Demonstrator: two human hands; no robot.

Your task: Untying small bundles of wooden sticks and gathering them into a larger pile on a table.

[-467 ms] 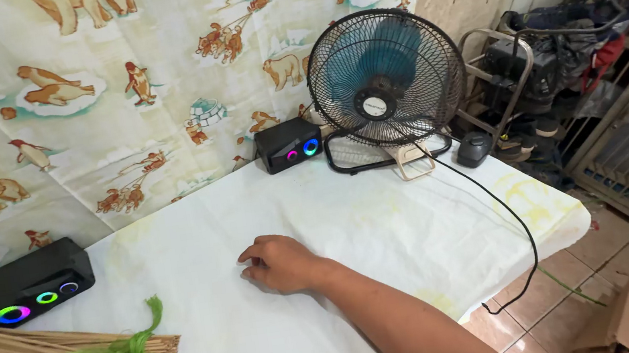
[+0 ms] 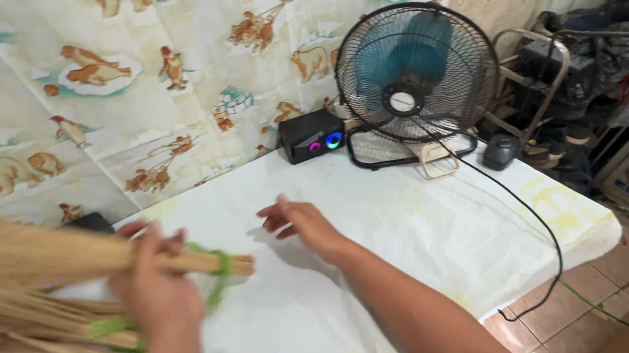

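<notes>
The left hand (image 2: 153, 291) gripped a straw bundle (image 2: 33, 254) (tied with green cord) above the white table (image 2: 420, 243). More bundles (image 2: 28, 339) lay beneath. The right hand (image 2: 300, 223) hovered open, empty, near a fan (image 2: 417, 74).

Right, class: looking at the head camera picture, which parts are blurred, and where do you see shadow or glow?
Head view: the bundle of sticks in the left hand is smeared by motion blur; the right hand is slightly soft and casts a faint shadow on the white tablecloth; the fan is sharp; the black speaker shows small coloured glowing rings.
</notes>
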